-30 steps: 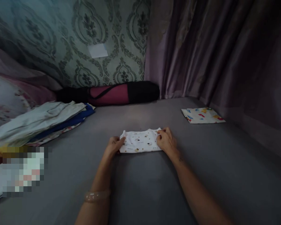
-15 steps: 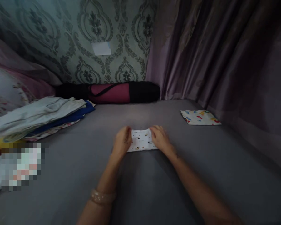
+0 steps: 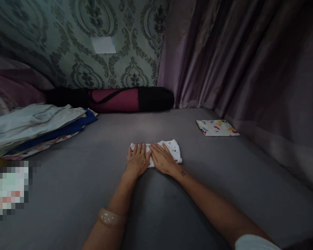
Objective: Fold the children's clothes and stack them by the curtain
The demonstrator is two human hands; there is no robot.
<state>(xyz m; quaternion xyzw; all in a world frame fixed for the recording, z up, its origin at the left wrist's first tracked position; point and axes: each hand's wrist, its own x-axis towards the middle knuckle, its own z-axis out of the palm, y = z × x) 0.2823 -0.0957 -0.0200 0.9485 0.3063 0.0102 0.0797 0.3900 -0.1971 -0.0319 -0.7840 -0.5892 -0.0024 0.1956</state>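
A small white folded cloth [image 3: 174, 148] with a scattered dark print lies on the grey bed surface in front of me. My left hand [image 3: 138, 160] rests flat on its left half, fingers stretched out and pointing away from me. On the middle of the cloth lies my right hand [image 3: 163, 158], also flat with its fingers extended. The thumbs come close together over the fabric. Both hands press on the cloth from above and grip nothing. Much of the cloth's near and left side is hidden beneath them.
Right of the hands lies a folded white cloth [image 3: 217, 128] with colourful shapes. A pile of clothes [image 3: 36, 123] sits at the left, with a blurred-out item [image 3: 9, 192] nearer me. A long black and maroon bag [image 3: 117, 100] lies along the wall; curtains [image 3: 198, 55] hang on the right.
Both hands have let go of the cloth's side edges and moved inward, now flat on top of it. The view has turned slightly to the right.
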